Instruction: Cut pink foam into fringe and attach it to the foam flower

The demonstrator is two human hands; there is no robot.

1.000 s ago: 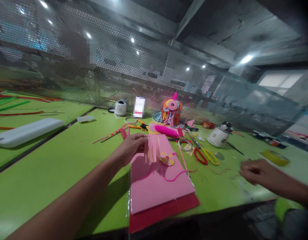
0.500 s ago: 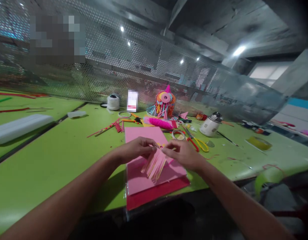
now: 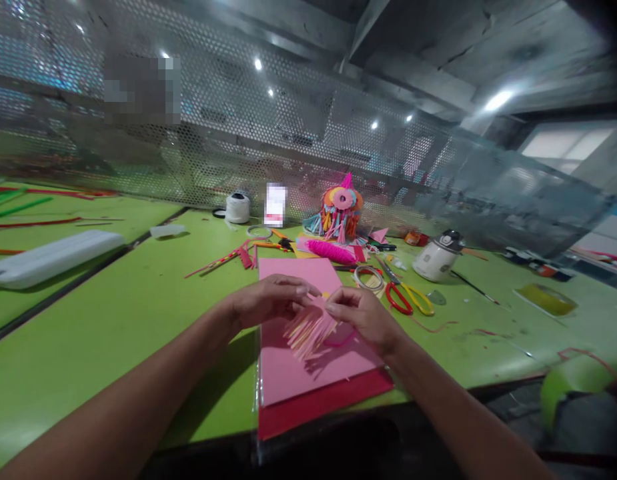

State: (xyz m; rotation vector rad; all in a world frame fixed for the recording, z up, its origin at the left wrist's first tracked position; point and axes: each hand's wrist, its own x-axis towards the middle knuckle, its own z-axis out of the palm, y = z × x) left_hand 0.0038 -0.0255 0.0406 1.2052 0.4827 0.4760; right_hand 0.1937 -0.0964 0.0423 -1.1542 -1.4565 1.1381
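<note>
A pink fringed paper strip [image 3: 311, 328] hangs between both my hands, just above a stack of pink and red sheets [image 3: 308, 363] on the green table [image 3: 113, 320]. My left hand [image 3: 268, 300] pinches the strip's left end, fingers closed. On the strip's right end my right hand [image 3: 361, 315] is closed too. The fringe points down and toward me.
Red and yellow scissors [image 3: 408, 298], a tape ring [image 3: 368, 277], a white pot [image 3: 435, 261], a pink roll [image 3: 331, 250] and a fringed paper ornament [image 3: 341, 213] lie beyond the sheets. A white spool [image 3: 237, 208] stands by the perforated metal screen [image 3: 238, 153]. A long white box [image 3: 48, 257] rests at left.
My right hand came in from the far right and took the strip's other end. The strip dropped nearer to me; both hands now hold it over the sheets.
</note>
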